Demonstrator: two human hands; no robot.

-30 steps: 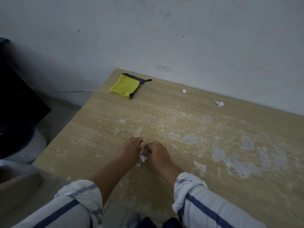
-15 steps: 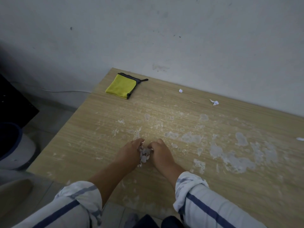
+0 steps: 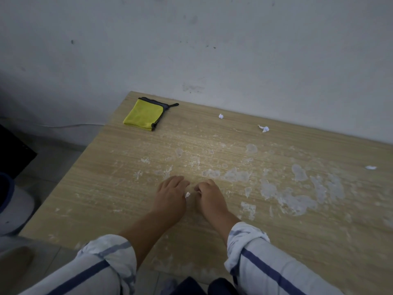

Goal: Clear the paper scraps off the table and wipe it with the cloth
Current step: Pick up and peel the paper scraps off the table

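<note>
ok so fingers first: left hand [image 3: 170, 196] is palm down on the table [image 3: 102, 188], fingers lying close together and bending down at the tips, thumb hidden. right hand [image 3: 209, 199] is knuckles up with its fingers curled under tight, and I honestly can't tell if there's anything inside that fist

the two hands sit side by side with a narrow gap between them. in that gap a tiny white paper scrap [image 3: 187, 194] peeks out, right against the thumb side of the left hand and just apart from the right knuckles. can't tell if the left is actually pinching it or it's only tucked there

further out, the tabletop around and past the hands is covered in whitish dried smears [image 3: 287, 194], thickest on the right

then the leftovers: a crumpled bit [image 3: 221, 116] and a twisted bit [image 3: 264, 128] near the wall [image 3: 212, 50], and a flat bit [image 3: 371, 167] far off right, all well away from both hands

the yellow cloth [image 3: 144, 114], dark edged and folded, lies flat on the far left corner, well apart from the fingers

rolled up striped sleeves [image 3: 248, 241] at the bottom
</note>
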